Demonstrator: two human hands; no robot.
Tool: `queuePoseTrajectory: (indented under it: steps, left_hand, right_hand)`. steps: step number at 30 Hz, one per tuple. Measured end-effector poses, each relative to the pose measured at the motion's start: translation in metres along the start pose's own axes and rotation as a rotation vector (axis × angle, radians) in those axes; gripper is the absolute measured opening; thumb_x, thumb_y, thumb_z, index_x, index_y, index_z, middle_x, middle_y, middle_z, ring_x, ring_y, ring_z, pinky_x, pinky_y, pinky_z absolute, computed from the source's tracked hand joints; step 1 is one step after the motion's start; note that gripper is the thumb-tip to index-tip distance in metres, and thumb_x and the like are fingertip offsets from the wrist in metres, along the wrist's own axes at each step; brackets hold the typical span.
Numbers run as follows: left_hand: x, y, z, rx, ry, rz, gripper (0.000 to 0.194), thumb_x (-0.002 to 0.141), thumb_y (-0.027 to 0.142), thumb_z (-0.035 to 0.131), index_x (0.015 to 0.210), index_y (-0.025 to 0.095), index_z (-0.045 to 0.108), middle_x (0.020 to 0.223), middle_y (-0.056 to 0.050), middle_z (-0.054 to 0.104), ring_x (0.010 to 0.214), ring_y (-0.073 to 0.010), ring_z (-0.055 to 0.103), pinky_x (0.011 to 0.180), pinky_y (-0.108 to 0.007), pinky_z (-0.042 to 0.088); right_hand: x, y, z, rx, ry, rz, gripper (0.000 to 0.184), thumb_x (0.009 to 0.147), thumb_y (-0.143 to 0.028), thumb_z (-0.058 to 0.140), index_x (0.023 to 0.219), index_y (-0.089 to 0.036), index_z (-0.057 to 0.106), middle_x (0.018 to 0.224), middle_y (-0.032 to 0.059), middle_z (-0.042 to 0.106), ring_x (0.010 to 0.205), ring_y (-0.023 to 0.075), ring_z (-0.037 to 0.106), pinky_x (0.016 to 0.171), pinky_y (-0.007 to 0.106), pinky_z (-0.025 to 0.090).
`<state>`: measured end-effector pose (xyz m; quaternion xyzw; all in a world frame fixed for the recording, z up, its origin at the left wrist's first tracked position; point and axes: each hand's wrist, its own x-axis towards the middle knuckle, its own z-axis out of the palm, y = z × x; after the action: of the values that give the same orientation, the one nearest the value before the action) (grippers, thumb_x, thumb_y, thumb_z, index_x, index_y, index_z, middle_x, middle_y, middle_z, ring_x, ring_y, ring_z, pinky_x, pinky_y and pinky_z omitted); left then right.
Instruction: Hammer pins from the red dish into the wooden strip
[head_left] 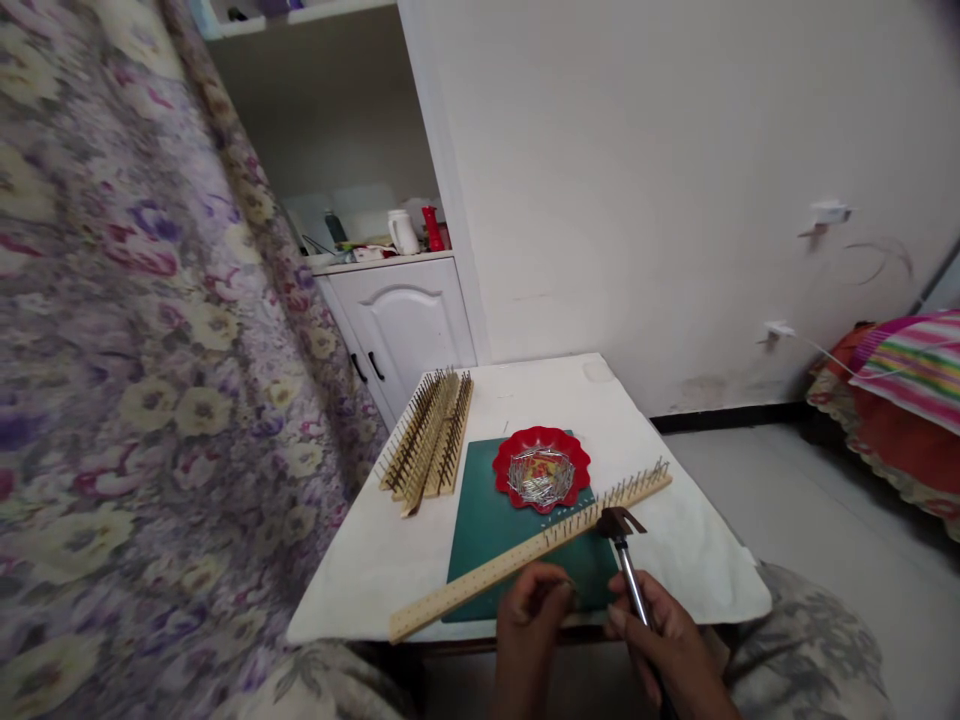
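Observation:
A claw hammer (630, 572) is in the grip of my right hand (664, 635), its dark head resting by a wooden strip (480, 578). That strip lies slantwise across the green mat (480, 500); nails stand in its right part, and small holes dot its left part. My left hand (534, 610) is just in front of the strip, fingers pinched together. Whatever the fingertips hold is too small to make out. Beyond the strip sits a red scalloped dish (504, 470) with many loose nails (541, 485) in it.
Several nail-studded wooden strips (431, 440) lie stacked at the left of the white-covered table (352, 580). A flowered curtain (187, 350) hangs at the left. Behind stand a white cabinet (409, 325) and the wall. A bed with a striped cover (919, 365) is at the right.

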<state>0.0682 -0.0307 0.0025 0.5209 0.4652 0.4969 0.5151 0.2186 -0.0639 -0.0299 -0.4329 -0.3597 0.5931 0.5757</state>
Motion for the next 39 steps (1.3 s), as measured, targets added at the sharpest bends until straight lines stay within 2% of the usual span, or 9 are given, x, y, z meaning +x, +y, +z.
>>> queuePoseTrajectory:
  steps: [4,8,12,19,24,27,33,36,39]
  left_hand:
    - [0.027,-0.005,-0.022,0.261,0.151,0.078,0.018,0.076,0.034,0.058,0.071,0.017,0.061,0.064,0.001,0.061,0.065,-0.0144,0.055,0.062,-0.021,0.042]
    - [0.051,-0.015,-0.030,0.451,0.138,0.165,0.018,0.080,0.032,0.054,0.074,0.017,0.063,0.070,0.000,0.062,0.068,-0.0149,0.056,0.062,-0.021,0.041]
    - [0.057,-0.022,-0.028,0.572,0.097,0.200,0.018,0.081,0.029,0.050,0.075,0.018,0.063,0.070,0.001,0.062,0.068,-0.0148,0.057,0.061,-0.021,0.040]
    - [0.057,-0.024,-0.028,0.628,0.078,0.235,0.018,0.082,0.028,0.049,0.075,0.019,0.062,0.071,0.000,0.062,0.067,-0.0145,0.057,0.061,-0.021,0.039]
    - [0.059,-0.027,-0.029,0.669,0.072,0.255,0.019,0.082,0.027,0.048,0.077,0.019,0.064,0.074,-0.001,0.062,0.069,-0.0151,0.058,0.061,-0.022,0.040]
    - [0.060,-0.028,-0.030,0.674,0.076,0.265,0.019,0.082,0.026,0.048,0.076,0.019,0.065,0.074,-0.001,0.062,0.067,-0.0149,0.057,0.061,-0.022,0.039]
    - [0.061,-0.028,-0.029,0.668,0.070,0.227,0.018,0.080,0.027,0.050,0.075,0.018,0.064,0.072,-0.001,0.061,0.066,-0.0147,0.056,0.059,-0.022,0.037]
    - [0.060,-0.029,-0.028,0.665,0.069,0.215,0.019,0.080,0.026,0.049,0.073,0.018,0.064,0.070,0.000,0.059,0.064,-0.0137,0.054,0.057,-0.022,0.034]
    - [0.060,-0.031,-0.028,0.678,0.078,0.207,0.019,0.080,0.023,0.048,0.069,0.017,0.062,0.066,0.001,0.054,0.060,-0.0123,0.050,0.054,-0.021,0.031]
  right_hand:
    - [-0.003,0.000,-0.002,-0.030,-0.037,0.041,0.036,0.075,-0.049,0.063,0.093,-0.021,0.048,0.055,-0.0073,0.062,0.020,-0.0007,0.034,0.025,0.010,0.016]
    - [-0.006,0.000,-0.002,-0.013,-0.084,0.057,0.035,0.077,-0.049,0.061,0.092,-0.021,0.046,0.056,-0.0081,0.061,0.022,-0.0012,0.037,0.026,0.009,0.019]
    - [-0.009,0.001,-0.001,0.031,-0.102,0.052,0.034,0.079,-0.048,0.060,0.095,-0.021,0.046,0.054,-0.0084,0.060,0.024,-0.0015,0.036,0.027,0.009,0.020]
    - [-0.010,0.003,-0.001,0.030,-0.116,0.087,0.038,0.078,-0.052,0.059,0.097,-0.021,0.047,0.052,-0.0077,0.061,0.024,-0.0008,0.038,0.027,0.009,0.020]
    - [-0.011,0.006,-0.001,0.038,-0.105,0.123,0.046,0.074,-0.055,0.061,0.100,-0.020,0.047,0.050,-0.0075,0.059,0.026,-0.0002,0.035,0.027,0.011,0.017]
    - [-0.010,0.000,0.001,0.044,-0.137,0.135,0.043,0.076,-0.054,0.060,0.098,-0.019,0.049,0.047,-0.0084,0.056,0.026,-0.0003,0.032,0.027,0.011,0.018]
    - [0.004,-0.021,0.021,0.015,-0.243,0.135,0.033,0.082,-0.047,0.055,0.095,-0.018,0.048,0.047,-0.0093,0.056,0.024,0.0005,0.034,0.024,0.009,0.018]
    - [0.013,-0.020,0.034,0.004,-0.314,0.116,0.029,0.085,-0.045,0.051,0.093,-0.017,0.048,0.047,-0.0092,0.057,0.023,0.0010,0.035,0.023,0.010,0.017]
    - [0.019,-0.014,0.043,-0.019,-0.317,0.108,0.028,0.086,-0.045,0.049,0.093,-0.018,0.047,0.046,-0.0099,0.056,0.022,0.0012,0.034,0.023,0.010,0.018]
